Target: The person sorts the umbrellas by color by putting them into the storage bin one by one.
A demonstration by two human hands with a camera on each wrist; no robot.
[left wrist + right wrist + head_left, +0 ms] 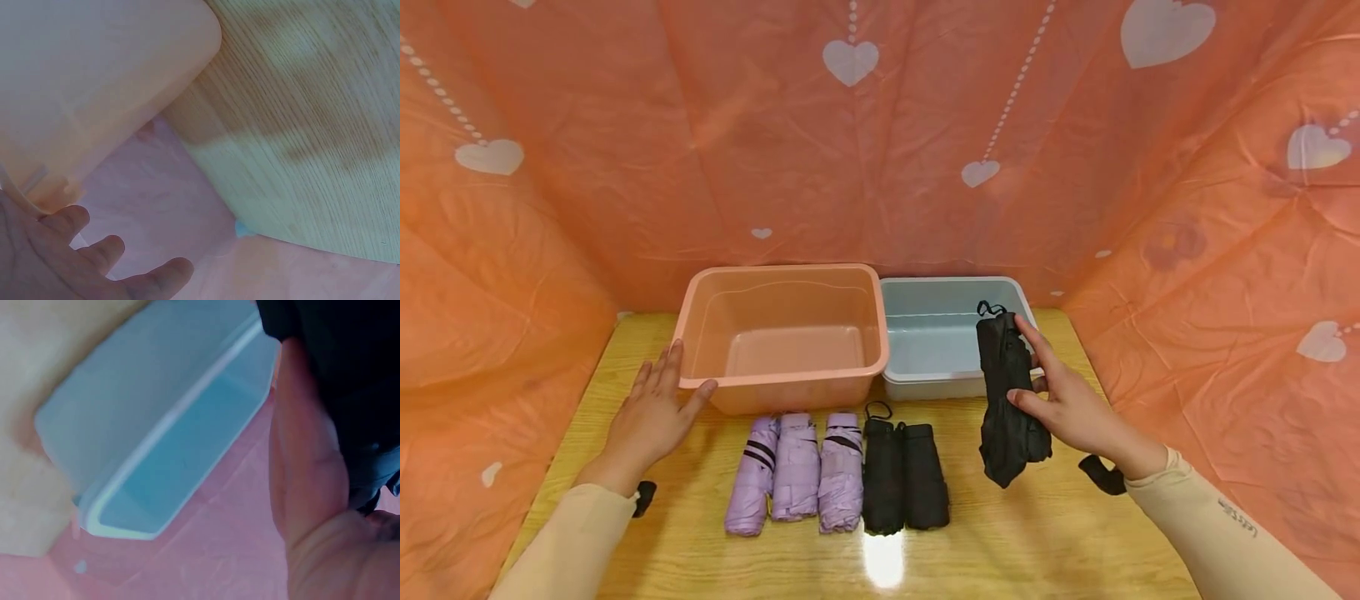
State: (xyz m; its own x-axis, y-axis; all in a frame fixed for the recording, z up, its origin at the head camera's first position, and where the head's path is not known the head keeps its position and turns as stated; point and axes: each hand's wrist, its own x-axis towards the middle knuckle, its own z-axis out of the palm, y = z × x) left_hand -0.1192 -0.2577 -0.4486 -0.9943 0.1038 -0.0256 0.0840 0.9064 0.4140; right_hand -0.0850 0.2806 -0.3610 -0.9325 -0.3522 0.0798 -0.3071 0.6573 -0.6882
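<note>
My right hand (1069,408) grips a folded black umbrella (1002,392), thumb on its near side, held up in front of the pale blue bin (958,377). That umbrella fills the upper right of the right wrist view, where my hand hides part of it. At the left, my left hand (651,414) rests with fingers extended at the near left corner of the peach bin (797,392). Three folded lilac umbrellas (796,471) lie side by side on the table, and two black umbrellas (883,479) continue the row to their right.
Both bins stand side by side at the back of the wood-grain table (1000,542); the peach one looks taller. An orange sheet (880,208) with white hearts hangs behind and along both sides. Dark straps (1102,475) show at my wrists.
</note>
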